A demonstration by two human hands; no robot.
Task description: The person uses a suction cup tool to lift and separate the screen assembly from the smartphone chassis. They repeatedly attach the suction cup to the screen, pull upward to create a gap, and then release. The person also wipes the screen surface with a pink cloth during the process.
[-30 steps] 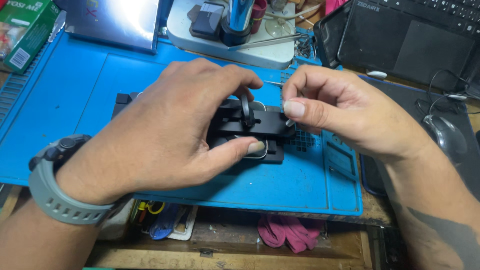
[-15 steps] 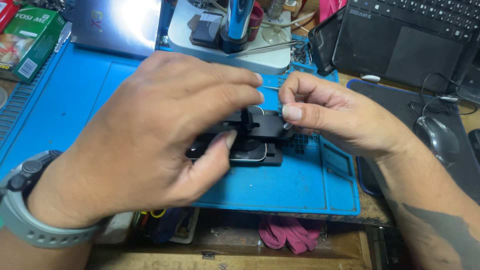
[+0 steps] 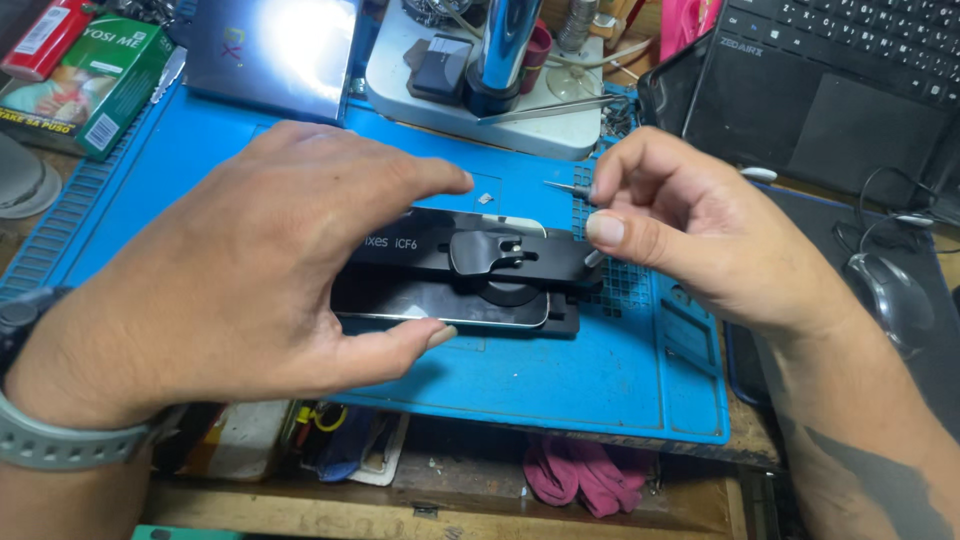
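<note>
A black clamp fixture [image 3: 500,262] lies on the blue work mat [image 3: 560,380] with a dark flat phone [image 3: 440,303] clamped under it. My left hand [image 3: 250,270] arches over the fixture's left end, fingers spread, thumb near the phone's front edge, not clearly gripping. My right hand [image 3: 690,230] hovers at the fixture's right end and pinches a thin metal tool [image 3: 565,187] between fingers and thumb, its tip pointing left. A grey watch band sits on my left wrist.
Behind the mat stand a white stand base [image 3: 470,95] with tweezers, a shiny panel [image 3: 270,55] and a green box [image 3: 95,80]. A black laptop [image 3: 830,90] and a mouse [image 3: 890,295] are at the right. Pink cloth [image 3: 585,475] lies below the bench edge.
My left hand has lifted off the fixture and opened, uncovering the phone. My right hand has drawn back to the right, away from the clamp knob, now with the thin tool showing.
</note>
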